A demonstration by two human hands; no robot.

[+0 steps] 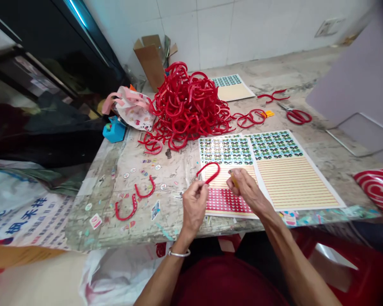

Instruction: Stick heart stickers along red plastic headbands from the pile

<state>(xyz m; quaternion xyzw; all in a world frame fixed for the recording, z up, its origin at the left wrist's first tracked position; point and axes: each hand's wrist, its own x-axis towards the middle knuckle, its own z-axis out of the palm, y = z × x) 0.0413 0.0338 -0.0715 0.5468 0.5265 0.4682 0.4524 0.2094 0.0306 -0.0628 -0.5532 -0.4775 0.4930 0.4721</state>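
My left hand (pixel 194 202) pinches one end of a curved red strip (pixel 214 172), whose bend stands up above the fingers. To its right, my right hand (pixel 244 187) is closed around a small yellowish thing, mostly covered by the fingers. Under both hands lies a sticker sheet (pixel 226 178) with printed rows of eyes, thin lines and small hearts. Another sheet (pixel 293 178) of eyes and lines adjoins it on the right. Two bent red strips (pixel 127 211) with small marks on them rest on the table left of my left hand.
A tall heap of red strips (pixel 191 104) covers the table's far middle. Red-handled scissors (pixel 295 114) lie behind the sheets, near a small yellow clip-like piece (pixel 268 114). At the left edge stand a blue tape dispenser (pixel 114 129) and a white bag (pixel 135 110); a cardboard box (pixel 150 63) leans behind.
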